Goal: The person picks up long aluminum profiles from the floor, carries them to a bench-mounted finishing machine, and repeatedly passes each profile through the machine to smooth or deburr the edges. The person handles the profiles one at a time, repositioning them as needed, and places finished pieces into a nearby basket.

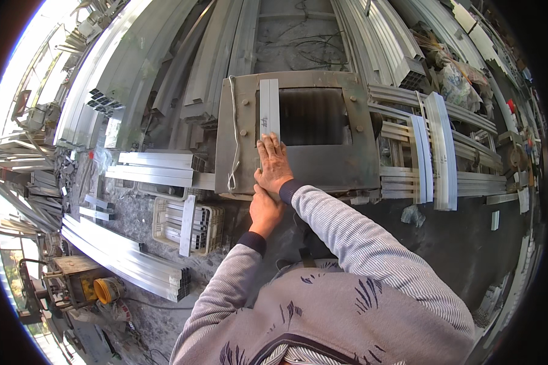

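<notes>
A silver metal bar (270, 108) lies lengthwise on a brown metal machine (313, 167), its far part over the left side of a dark rectangular opening (316, 115). My right hand (274, 163) grips the bar from above, fingers laid over its near part and pointing away from me. Just nearer, at the machine's front edge, my left hand (266, 211) is closed at the bar's near end. The bar's end and part of the left fingers are hidden under my hands. A pale cord (234, 134) hangs along the machine's left side.
Long metal profiles (128, 73) are stacked beyond and left of the machine. A plastic crate (210, 228) with cut pieces stands lower left, near more tubes (128, 261) and a yellow bucket (106, 290). Profiles (441, 152) lie across a rack at right.
</notes>
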Tool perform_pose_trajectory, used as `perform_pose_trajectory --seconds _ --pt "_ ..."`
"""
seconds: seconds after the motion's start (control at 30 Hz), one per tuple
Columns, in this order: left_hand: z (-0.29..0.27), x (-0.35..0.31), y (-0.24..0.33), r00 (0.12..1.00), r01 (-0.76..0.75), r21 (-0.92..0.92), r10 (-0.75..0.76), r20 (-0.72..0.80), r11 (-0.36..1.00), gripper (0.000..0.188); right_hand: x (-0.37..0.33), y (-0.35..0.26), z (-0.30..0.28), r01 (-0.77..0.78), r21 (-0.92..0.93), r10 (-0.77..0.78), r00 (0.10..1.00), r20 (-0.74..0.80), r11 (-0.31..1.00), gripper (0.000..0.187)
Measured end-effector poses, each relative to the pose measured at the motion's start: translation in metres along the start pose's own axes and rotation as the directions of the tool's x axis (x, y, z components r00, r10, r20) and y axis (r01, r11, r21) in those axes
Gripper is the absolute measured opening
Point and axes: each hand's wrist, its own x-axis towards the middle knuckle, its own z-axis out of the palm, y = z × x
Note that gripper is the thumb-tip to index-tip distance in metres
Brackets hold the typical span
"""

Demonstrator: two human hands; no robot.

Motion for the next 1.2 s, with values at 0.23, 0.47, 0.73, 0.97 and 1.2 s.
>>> perform_pose_trajectory --seconds 0.23,0.47,0.73,0.97,1.2 --pt "0.005 -0.050 -0.027 1.000 -0.004 0.006 0.004 0.022 1.000 0.074 -0.051 -0.028 -0.006 -0.029 0.001 0.029 0.998 0.050 1.000 0.079" --pt "-0.001 -0.092 -0.041 0.998 0.013 0.000 -0.013 0.058 1.000 0.076 -0.091 -0.051 -0.005 -0.029 -0.002 0.029 0.999 0.032 1.000 0.080" --pt "-0.004 -0.147 -0.077 0.996 0.023 0.081 -0.030 0.087 0.996 0.077 -0.149 -0.085 -0.004 -0.097 -0.012 0.098 0.985 0.140 0.995 0.086" --pt "-0.016 -0.185 -0.106 0.996 -0.013 0.104 0.004 0.085 0.995 0.059 -0.170 -0.103 -0.024 -0.025 -0.113 0.065 0.928 0.366 0.993 0.087" --pt "-0.069 -0.214 -0.134 0.989 -0.051 0.224 0.018 0.146 0.973 0.057 -0.160 -0.089 -0.053 0.338 -0.105 -0.251 0.843 0.475 0.935 0.067"
